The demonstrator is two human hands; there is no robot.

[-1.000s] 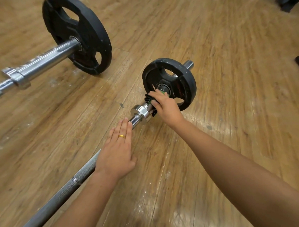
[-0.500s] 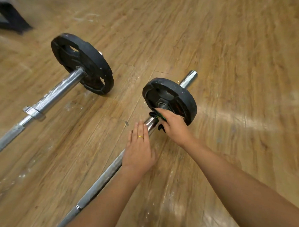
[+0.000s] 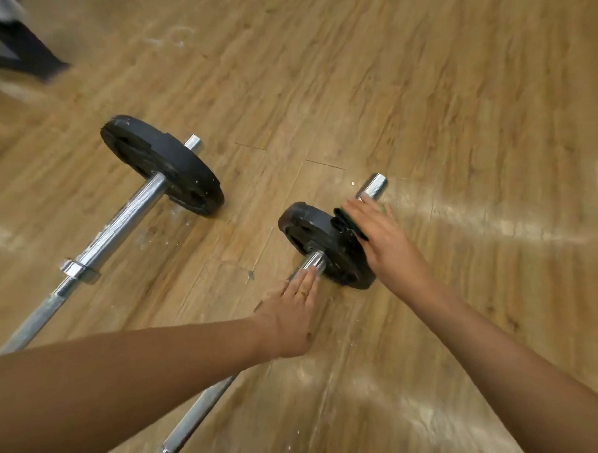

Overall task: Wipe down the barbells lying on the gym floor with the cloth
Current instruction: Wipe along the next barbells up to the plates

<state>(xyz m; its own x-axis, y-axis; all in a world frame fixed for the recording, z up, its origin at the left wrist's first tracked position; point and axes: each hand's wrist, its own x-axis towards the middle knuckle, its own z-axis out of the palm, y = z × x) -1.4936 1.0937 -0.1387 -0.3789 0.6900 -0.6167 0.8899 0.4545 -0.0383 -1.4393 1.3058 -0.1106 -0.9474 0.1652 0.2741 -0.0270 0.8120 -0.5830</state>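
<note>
Wooden floor [image 3: 457, 116] lies under it all. Closest, the near barbell [image 3: 193, 422] runs its steel shaft up to a small black plate [image 3: 320, 240]. Just on the near side of that plate the left hand [image 3: 291, 315] lies flat on the shaft, fingers straight and together, gripping nothing. At the plate's far side the right hand [image 3: 384, 243], fingers stretched out, presses the dark cloth [image 3: 346, 221] against the upper rim. Beyond the plate the sleeve end [image 3: 374, 185] sticks out. Left of the plate and farther off lies the second barbell [image 3: 119, 227].
</note>
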